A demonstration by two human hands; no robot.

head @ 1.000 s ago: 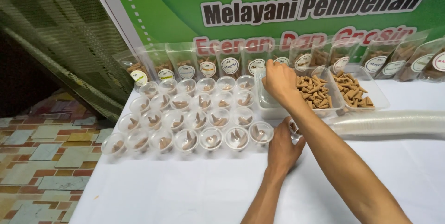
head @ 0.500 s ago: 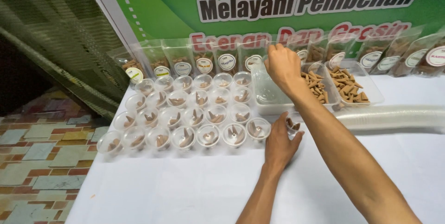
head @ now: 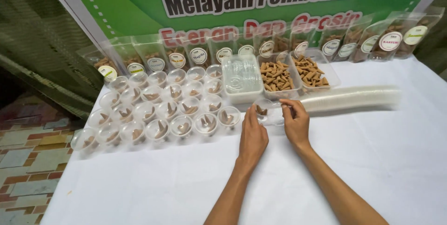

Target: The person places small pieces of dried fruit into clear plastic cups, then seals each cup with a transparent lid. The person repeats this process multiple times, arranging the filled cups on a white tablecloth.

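Just right of the frame's centre, the left hand (head: 253, 137) and right hand (head: 295, 122) both close their grip on 1 small clear cup (head: 267, 112) holding brown cones, above the white tabletop (head: 382, 160). Filled cups (head: 160, 111) sit in rows to its left; 2 cone trays (head: 293, 72) lie behind it.

Small clear plastic cup (head: 266, 112): tilted, held off the white tablecloth between both hands, just in front of the trays of cones. Contents: brown cone-shaped pieces (head: 261, 110) against its left wall. No lid fitted.
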